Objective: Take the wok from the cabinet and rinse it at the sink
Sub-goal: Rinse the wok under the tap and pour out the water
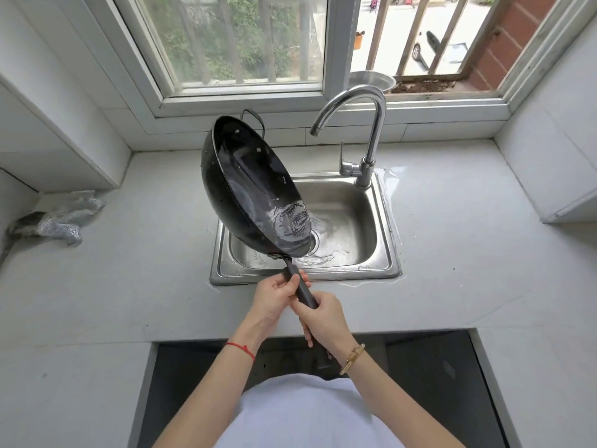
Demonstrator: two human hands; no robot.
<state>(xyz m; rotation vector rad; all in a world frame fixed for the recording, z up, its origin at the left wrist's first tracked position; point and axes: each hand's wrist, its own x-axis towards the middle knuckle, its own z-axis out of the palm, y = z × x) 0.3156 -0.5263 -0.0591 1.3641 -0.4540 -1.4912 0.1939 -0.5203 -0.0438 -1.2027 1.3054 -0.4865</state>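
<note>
A black wok [248, 182] hangs steeply tilted over the left half of the steel sink [384, 240], open side facing right, water pooled at its low edge and spilling into the basin. Both hands hold its long dark handle [302, 287] above the sink's front rim. My left hand [274, 299] grips the handle nearer the wok. My right hand [323, 318] grips it further back, covering the handle's end. The chrome faucet [371, 124] curves over the basin to the right of the wok, and no water comes from its spout.
A crumpled grey cloth [58, 218] lies on the pale counter [129, 270] at far left. A metal bowl [371, 79] sits on the window sill behind the faucet. Water is puddled on the counter right of the sink. A dark open space [420, 383] lies below the counter edge.
</note>
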